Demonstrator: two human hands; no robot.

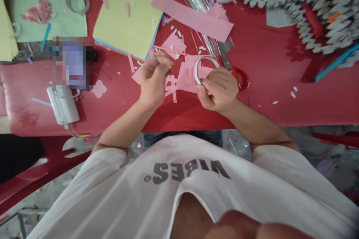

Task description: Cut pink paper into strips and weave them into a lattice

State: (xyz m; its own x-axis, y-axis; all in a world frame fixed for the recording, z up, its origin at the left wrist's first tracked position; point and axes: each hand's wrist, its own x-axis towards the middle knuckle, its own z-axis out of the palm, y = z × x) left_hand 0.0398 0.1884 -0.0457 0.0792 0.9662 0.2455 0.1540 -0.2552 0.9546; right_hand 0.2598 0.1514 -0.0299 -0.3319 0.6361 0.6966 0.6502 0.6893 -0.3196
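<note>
My right hand (pixel 220 87) grips a roll of white tape (pixel 197 71), thumb and forefinger closed at its lower edge. My left hand (pixel 154 76) is pinched closed to the left of it; what sits between its fingertips is too small to make out. A thin pink stick (pixel 171 50) runs just beyond the left fingertips, and I cannot tell whether they touch it. Under and between the hands lie pink paper pieces (pixel 182 78) and cut strips. Red-handled scissors (pixel 240 78) rest partly behind my right hand.
A yellow paper stack (pixel 126 15) lies at back left, near a long pink strip (pixel 193 16) and silvery wires (pixel 202 3). Folded grey paper chains (pixel 308 18) fill the back right. A white power bank (pixel 64 106) sits at left on the red table (pixel 280 101).
</note>
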